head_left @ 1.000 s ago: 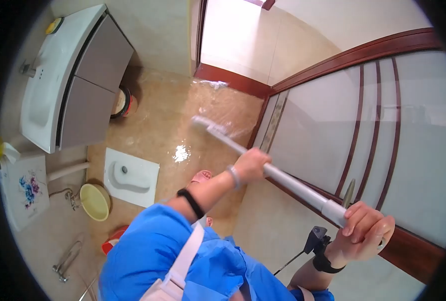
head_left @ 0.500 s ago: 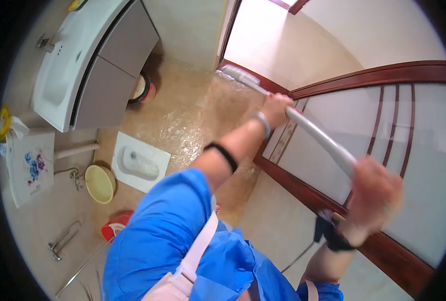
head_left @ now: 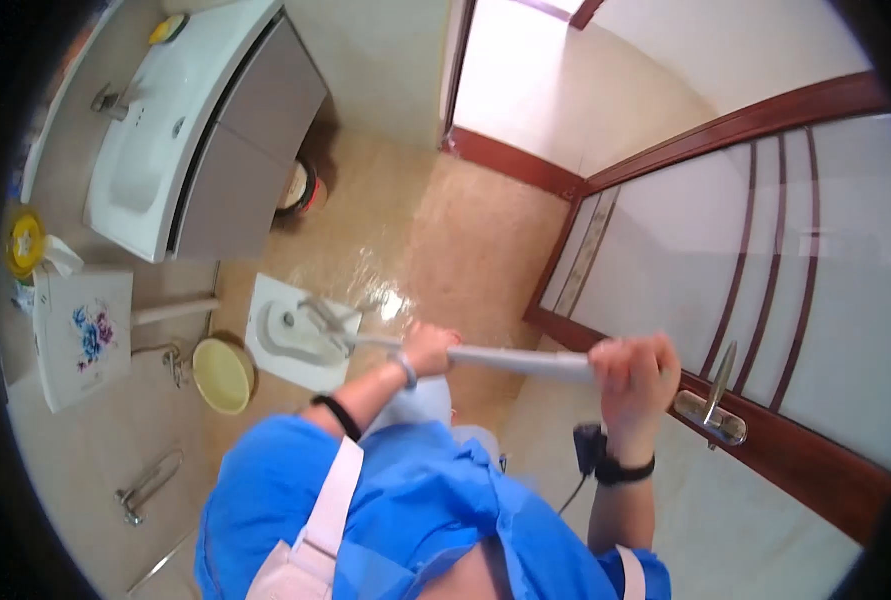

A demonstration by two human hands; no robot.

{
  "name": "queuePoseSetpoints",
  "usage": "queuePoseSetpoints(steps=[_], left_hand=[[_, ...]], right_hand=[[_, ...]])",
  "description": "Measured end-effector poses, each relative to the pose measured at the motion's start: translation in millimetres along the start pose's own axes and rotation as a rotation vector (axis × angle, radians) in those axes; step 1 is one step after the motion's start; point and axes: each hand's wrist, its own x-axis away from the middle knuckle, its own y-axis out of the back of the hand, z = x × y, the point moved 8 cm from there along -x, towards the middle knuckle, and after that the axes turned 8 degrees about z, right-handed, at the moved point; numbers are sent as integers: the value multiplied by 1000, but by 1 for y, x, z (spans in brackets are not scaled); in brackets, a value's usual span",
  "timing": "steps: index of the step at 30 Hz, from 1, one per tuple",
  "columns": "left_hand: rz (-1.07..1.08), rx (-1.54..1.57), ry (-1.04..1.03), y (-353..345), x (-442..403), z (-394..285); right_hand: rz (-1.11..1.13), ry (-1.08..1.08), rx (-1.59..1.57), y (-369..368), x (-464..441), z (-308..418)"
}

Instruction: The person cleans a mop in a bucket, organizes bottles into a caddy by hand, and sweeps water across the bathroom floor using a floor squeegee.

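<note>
A long-handled floor squeegee (head_left: 525, 360) with a pale grey handle runs sideways in front of my body. My left hand (head_left: 430, 350) is closed around the lower part of its handle. Around the handle's upper end, on the right, my right hand (head_left: 635, 375) is wrapped. The squeegee's head, blurred by motion, lies over the right part of the white squat toilet (head_left: 320, 378). Wet, shiny tile floor (head_left: 390, 255) surrounds the toilet.
A yellow basin (head_left: 222, 375) stands beside the toilet. To the upper left are a sink (head_left: 130, 190) above a grey cabinet (head_left: 240, 150) and a bin (head_left: 305, 190). A door (head_left: 685, 250) with a metal handle (head_left: 715, 405) stands at the right, by a red-brown threshold (head_left: 510, 160).
The squeegee's head has swung from the threshold down-left to the squat toilet. My left hand has moved down-left, my right hand left, both still holding the handle. The view has shifted slightly.
</note>
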Motion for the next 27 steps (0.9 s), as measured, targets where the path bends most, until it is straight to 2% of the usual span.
queuePoseSetpoints(steps=[2,4,6,7,8,9,10,12,13,14,15,16,18,20,23,25,26,27], left_hand=[[-117,83,-43,2,17,-40],[-194,244,-87,-11,13,-81],[-164,245,-210,18,24,-164],[-87,239,-333,19,35,-202],[-12,227,-451,25,42,-234],[200,184,-518,22,48,-260],[427,137,-579,12,55,-283],[-31,15,-964,43,59,-334],[-100,-52,-985,64,45,-364],[-187,52,-981,89,35,-390],[-367,-17,-980,100,19,-405],[-351,-167,-900,101,-1,-422],[-345,-399,-789,92,-29,-439],[-464,-646,-656,81,-68,-435],[-431,-743,-739,81,-85,-436],[-393,-783,-720,95,-88,-419],[-375,-810,-716,103,-73,-420],[-413,-811,-747,110,-68,-412]], right_hand=[[76,161,-123,3,33,41],[-66,391,-36,7,75,92],[-246,511,153,-7,113,120],[-273,520,157,-2,146,130],[-209,451,107,4,177,134],[-147,390,52,8,204,136],[-189,406,45,14,230,143],[-206,454,209,19,278,158],[-282,464,230,29,302,155],[-348,470,225,39,320,148],[-300,493,223,42,335,137],[-248,517,222,43,355,126],[-356,564,192,61,404,105],[-441,606,162,78,440,85],[-570,677,109,98,481,67],[-380,762,42,95,481,66],[-400,779,49,92,494,61],[-545,673,-44,101,508,36]])
